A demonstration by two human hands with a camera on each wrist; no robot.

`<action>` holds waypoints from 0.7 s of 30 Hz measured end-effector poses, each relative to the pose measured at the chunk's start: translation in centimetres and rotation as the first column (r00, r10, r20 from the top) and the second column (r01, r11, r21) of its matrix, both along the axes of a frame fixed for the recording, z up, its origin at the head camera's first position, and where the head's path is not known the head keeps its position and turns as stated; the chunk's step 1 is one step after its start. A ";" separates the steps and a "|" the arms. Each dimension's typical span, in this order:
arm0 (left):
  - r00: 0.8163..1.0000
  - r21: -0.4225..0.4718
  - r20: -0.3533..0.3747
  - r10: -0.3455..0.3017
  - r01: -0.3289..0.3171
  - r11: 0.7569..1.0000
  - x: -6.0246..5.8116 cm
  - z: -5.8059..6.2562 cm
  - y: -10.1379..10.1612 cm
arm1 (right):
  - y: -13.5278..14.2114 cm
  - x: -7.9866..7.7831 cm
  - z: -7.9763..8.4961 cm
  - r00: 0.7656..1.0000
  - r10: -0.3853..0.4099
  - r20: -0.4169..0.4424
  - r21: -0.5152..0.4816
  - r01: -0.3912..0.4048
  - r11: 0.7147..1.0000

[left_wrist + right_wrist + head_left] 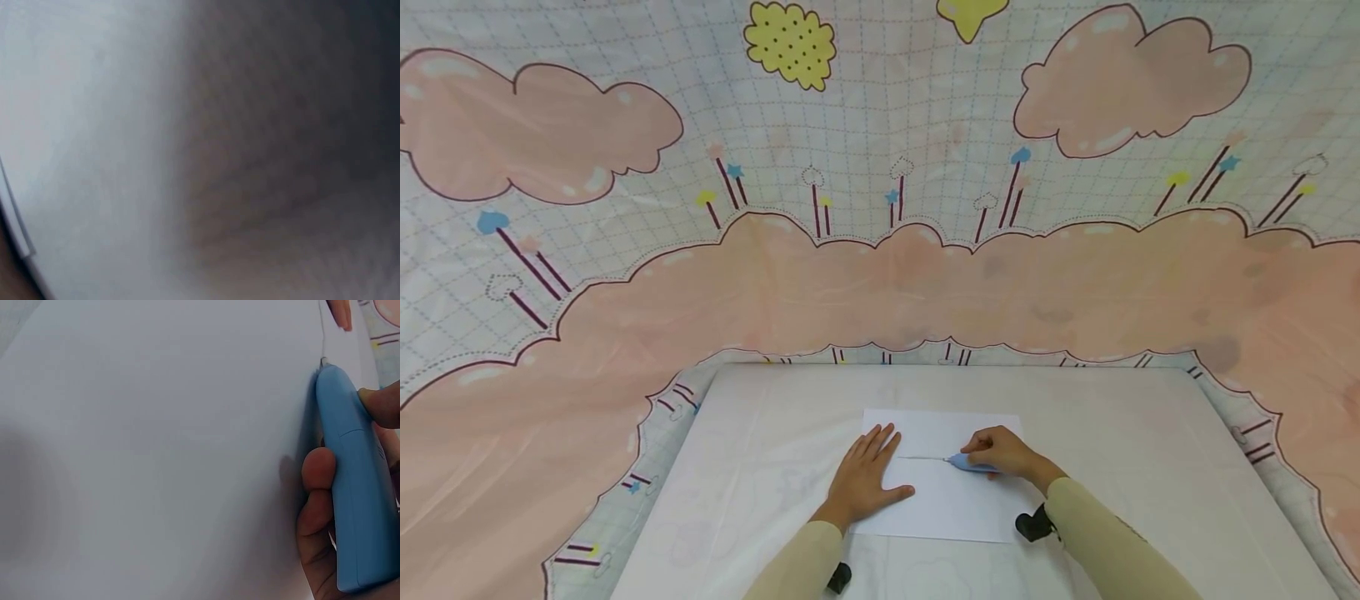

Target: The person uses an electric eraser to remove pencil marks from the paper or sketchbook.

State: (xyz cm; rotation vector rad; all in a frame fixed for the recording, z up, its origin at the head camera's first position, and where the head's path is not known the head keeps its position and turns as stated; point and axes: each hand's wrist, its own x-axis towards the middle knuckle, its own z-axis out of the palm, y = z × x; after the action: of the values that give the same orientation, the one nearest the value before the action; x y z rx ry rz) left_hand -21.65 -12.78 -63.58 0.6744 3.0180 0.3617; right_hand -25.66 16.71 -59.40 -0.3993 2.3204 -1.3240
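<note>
Holds in the right grip [1002, 452] a smooth, rounded blue tool [359, 487], small tip [324, 361] at a thin line's [917, 457] right end on white paper [947, 517]; spreads the left grip [865, 479] at left.

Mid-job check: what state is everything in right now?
Paper: flat on the table
Thin line: partway across; cut or drawn, can't tell
Blue tool: held, tip at one end of the line
Left hand: spread, resting on the paper
Right hand: curled round the tool

Paper [955, 512] on table [767, 454], cloth [887, 292] behind
</note>
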 end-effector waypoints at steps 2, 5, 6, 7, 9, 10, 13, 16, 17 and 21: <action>1.000 0.000 0.001 0.002 -0.002 1.000 0.0 0.1 0.0 | 0.0 -0.1 0.0 1.000 -0.001 -0.001 0.002 0.001 1.000; 1.000 -0.004 0.002 0.004 -0.004 1.000 -0.1 0.1 0.1 | 0.1 -0.1 0.1 1.000 -0.003 0.000 0.004 0.003 1.000; 1.000 -0.003 0.003 0.004 -0.004 1.000 -0.1 0.1 0.1 | 0.1 -0.1 0.1 1.000 -0.002 -0.001 0.005 0.002 1.000; 1.000 -0.003 0.002 0.004 -0.004 1.000 -0.1 0.0 0.2 | 0.2 -0.1 0.1 1.000 -0.001 -0.003 0.007 0.001 1.000; 1.000 0.003 -0.001 0.003 -0.003 1.000 -0.2 0.0 0.2 | 0.4 -0.2 0.1 1.000 0.002 -0.008 0.015 -0.001 1.000; 1.000 0.005 0.000 0.003 -0.003 1.000 -0.2 0.0 0.2 | 0.6 -0.2 0.2 1.000 0.003 -0.010 0.018 -0.003 1.000; 1.000 0.012 0.000 0.003 -0.003 1.000 -0.3 0.0 0.2 | 1.0 -0.2 0.2 1.000 0.002 -0.012 0.026 -0.002 1.000; 1.000 0.008 0.003 0.006 -0.006 1.000 -0.3 0.0 0.2 | 1.3 -0.1 0.4 1.000 -0.003 -0.007 0.025 0.003 1.000; 1.000 0.008 0.003 0.006 -0.006 1.000 -0.3 0.0 0.2 | 1.4 -0.1 0.5 1.000 -0.005 -0.005 0.025 0.005 1.000; 1.000 0.007 0.001 0.009 -0.009 1.000 -0.4 0.0 0.2 | 1.8 0.0 0.6 1.000 -0.012 -0.003 0.032 0.012 0.999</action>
State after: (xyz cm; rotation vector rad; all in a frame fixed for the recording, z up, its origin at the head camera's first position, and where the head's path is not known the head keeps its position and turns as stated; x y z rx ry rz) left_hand -22.01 -12.56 -63.55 0.6617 3.0209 0.3725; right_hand -25.68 18.53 -58.82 -0.3778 2.3470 -1.2905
